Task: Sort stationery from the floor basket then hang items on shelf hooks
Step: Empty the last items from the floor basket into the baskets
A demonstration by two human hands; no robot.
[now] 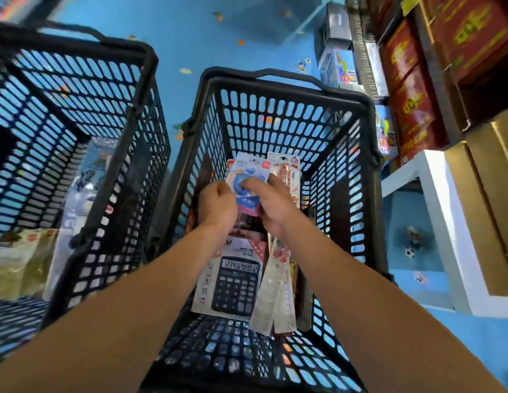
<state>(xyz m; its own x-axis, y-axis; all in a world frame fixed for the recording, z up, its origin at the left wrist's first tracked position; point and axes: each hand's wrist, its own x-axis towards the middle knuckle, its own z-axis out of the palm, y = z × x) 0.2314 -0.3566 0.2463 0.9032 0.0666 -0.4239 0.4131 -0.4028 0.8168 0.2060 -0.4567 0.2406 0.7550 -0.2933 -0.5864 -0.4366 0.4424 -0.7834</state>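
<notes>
The blue floor fills the background and carries small coloured stickers. Along the right side stand red boxes and, nearer, brown cartons on a white shelf.

Two black baskets with slotted walls stand side by side on the floor. The left basket is blurred. Some clear and yellowish packs lie inside it, but I cannot tell what they are. The middle basket is directly below the camera, and both forearms reach down into it.

On the bottom of the middle basket lies a calculator pack, flat and face up, with digits on its display. Just beside it on the right lies a clear ruler pack, which overlaps its right edge. More packs lie under and behind these two, too hidden to name.

Above the calculator pack, inside the middle basket, both hands hold up a blue pack, a blister card with a round blue item. A red and white pack shows behind it.

The right hand grips the blue pack, with the thumb on the front and the fingers curled behind. The left hand is closed narrowly, and its curled fingers pinch the left edge of the same pack.
</notes>
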